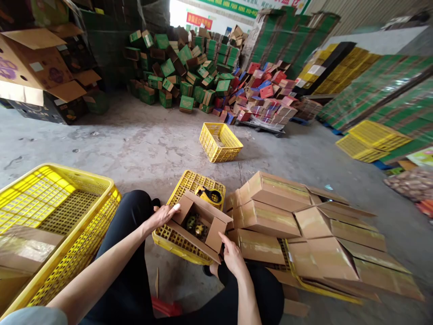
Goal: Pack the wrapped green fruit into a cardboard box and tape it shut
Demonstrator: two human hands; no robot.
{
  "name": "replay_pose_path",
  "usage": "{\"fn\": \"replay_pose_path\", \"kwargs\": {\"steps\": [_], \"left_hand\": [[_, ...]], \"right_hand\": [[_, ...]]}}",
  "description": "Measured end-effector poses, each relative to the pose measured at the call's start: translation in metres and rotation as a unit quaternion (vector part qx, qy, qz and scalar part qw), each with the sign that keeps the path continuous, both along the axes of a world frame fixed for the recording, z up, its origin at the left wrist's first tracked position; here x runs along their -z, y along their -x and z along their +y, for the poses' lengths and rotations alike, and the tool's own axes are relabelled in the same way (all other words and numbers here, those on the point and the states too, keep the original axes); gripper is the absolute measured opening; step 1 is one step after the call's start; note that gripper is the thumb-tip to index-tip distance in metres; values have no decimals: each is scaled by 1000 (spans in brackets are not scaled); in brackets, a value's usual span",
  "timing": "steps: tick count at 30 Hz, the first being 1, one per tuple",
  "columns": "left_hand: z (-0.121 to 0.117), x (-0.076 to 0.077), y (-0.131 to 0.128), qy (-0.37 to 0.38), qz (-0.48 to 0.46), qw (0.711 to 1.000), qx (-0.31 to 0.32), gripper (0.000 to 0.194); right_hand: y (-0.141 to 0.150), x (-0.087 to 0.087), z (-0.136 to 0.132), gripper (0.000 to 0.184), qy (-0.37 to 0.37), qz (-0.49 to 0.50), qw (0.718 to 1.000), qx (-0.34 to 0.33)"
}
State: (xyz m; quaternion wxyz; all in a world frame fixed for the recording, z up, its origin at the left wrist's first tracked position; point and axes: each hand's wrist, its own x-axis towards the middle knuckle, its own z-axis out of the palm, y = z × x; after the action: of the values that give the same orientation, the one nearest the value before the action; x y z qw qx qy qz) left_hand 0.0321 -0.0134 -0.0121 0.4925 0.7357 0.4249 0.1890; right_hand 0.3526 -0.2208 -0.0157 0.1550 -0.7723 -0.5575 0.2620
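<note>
An open cardboard box (214,234) with its flaps up rests on an upturned yellow crate (184,183) between my knees. Several small dark green and brownish items (196,225) lie inside it, too small to name. My left hand (164,215) grips the box's left side, thumb raised near the flap. On the right, my right hand (233,256) is at the opposite flap, its index finger laid along it and the other fingers curled, partly hidden. Just behind the box, a yellow and black tape dispenser (210,195) lies on the crate.
Folded cardboard boxes (270,216) are stacked at my right. A large yellow crate (110,192) stands at my left with a taped carton inside. Ahead on the floor sits a smaller yellow crate (221,153). Green boxes (186,104) and red boxes (265,92) are heaped farther back.
</note>
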Motion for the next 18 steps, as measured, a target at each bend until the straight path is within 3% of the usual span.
{"fn": "replay_pose_path", "kwargs": {"steps": [8, 18], "left_hand": [[11, 0, -1, 42, -3, 999, -3, 82], [12, -7, 3, 102, -21, 994, -26, 87]], "right_hand": [[1, -16, -11, 92, 48, 117, 992, -26], [-3, -20, -7, 95, 69, 281, 955, 58]]}}
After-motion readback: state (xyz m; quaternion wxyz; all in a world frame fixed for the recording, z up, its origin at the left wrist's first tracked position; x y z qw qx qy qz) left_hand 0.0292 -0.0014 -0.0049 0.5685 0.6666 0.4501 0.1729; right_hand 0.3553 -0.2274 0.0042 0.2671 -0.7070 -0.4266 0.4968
